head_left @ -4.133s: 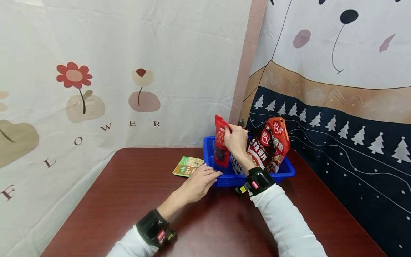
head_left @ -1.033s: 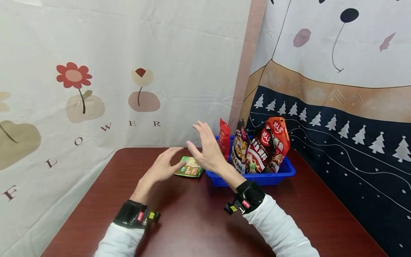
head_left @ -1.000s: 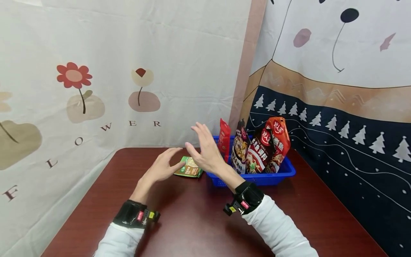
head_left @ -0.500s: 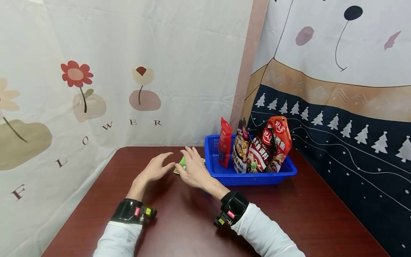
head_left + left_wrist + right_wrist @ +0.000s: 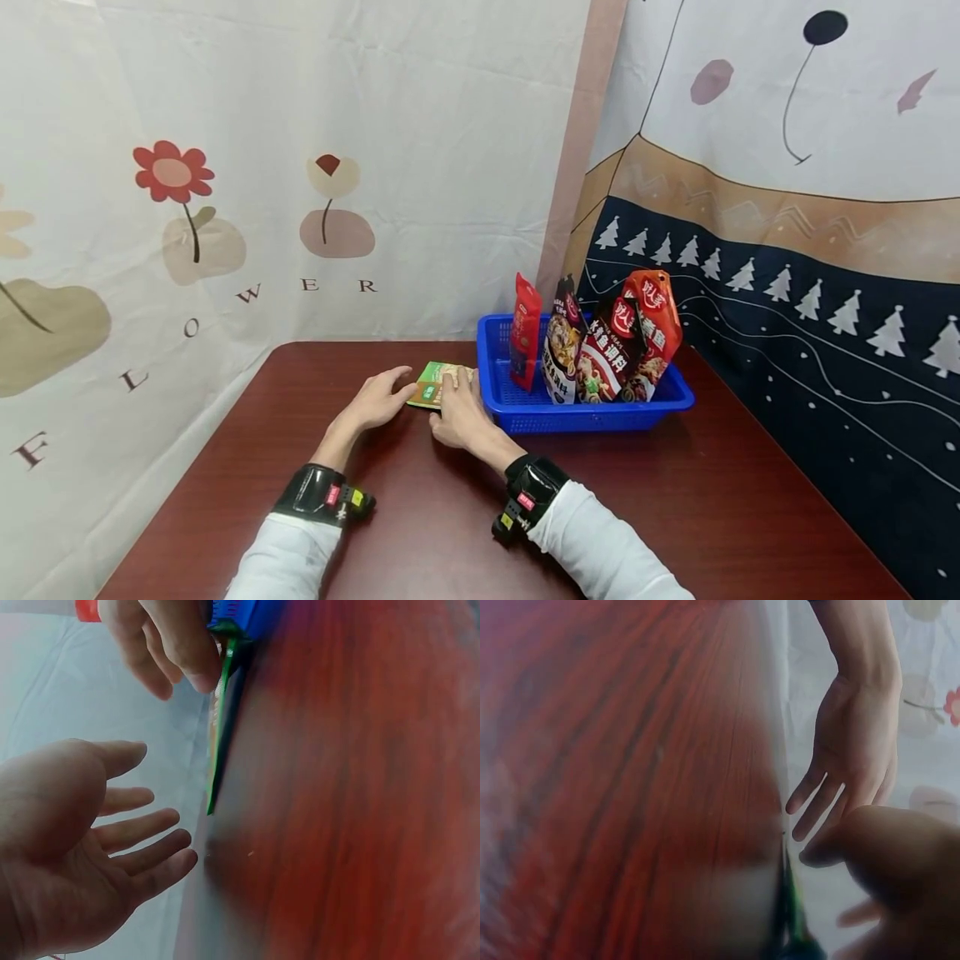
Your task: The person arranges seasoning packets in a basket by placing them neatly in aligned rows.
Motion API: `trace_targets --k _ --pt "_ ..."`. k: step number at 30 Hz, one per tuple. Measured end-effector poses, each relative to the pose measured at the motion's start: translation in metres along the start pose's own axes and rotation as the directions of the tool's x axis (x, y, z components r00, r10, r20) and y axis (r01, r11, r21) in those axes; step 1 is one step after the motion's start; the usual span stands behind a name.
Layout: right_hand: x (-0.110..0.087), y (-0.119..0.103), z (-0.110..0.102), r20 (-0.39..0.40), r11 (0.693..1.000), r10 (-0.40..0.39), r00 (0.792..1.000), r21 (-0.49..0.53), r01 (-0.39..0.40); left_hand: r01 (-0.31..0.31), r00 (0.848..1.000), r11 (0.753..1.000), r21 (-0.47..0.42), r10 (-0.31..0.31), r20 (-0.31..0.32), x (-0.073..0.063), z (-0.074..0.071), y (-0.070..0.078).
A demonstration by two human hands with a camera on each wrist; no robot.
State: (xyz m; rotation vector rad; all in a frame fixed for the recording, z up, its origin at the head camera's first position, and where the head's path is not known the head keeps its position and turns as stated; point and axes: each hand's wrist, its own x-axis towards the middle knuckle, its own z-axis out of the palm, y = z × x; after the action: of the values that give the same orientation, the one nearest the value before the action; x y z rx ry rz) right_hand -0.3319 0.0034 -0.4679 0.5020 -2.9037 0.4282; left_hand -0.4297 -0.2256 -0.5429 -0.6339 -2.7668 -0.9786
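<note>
A flat green-and-orange food packet lies on the table just left of the blue basket; in the left wrist view the packet shows edge-on. My right hand is over its right part, fingers spread and hiding some of it, with a fingertip right at the packet's edge in the left wrist view. Beside the packet's left edge is my left hand. The left wrist view shows that hand palm visible, fingers extended, holding nothing. In the right wrist view, my right hand appears blurred, thumb apart from the fingers.
The blue plastic basket stands to the right. Upright in it are a narrow red packet, a dark pouch, a dark red pouch and an orange-red pouch. Printed cloths rise behind the table.
My right hand let go of the red packet, which now stands in the basket, then moved left and down onto the green packet. My left hand left the basket rim and moved left.
</note>
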Motion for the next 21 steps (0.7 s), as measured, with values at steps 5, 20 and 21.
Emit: trace_targets --k 5,20,21 --pt "0.006 0.006 0.004 0.047 0.999 0.037 0.998 -0.025 -0.036 0.073 0.997 0.996 -0.057 -0.071 0.033 -0.007 -0.006 0.024" --pt "0.010 0.012 0.004 0.012 0.975 -0.050 0.999 -0.217 0.051 0.427 0.901 0.734 -0.528 -0.395 0.179 -0.028 -0.034 0.097" --pt "0.009 0.012 0.003 0.008 0.972 -0.066 0.998 -0.225 0.066 0.433 0.897 0.713 -0.552 -0.403 0.183 -0.028 -0.034 0.096"
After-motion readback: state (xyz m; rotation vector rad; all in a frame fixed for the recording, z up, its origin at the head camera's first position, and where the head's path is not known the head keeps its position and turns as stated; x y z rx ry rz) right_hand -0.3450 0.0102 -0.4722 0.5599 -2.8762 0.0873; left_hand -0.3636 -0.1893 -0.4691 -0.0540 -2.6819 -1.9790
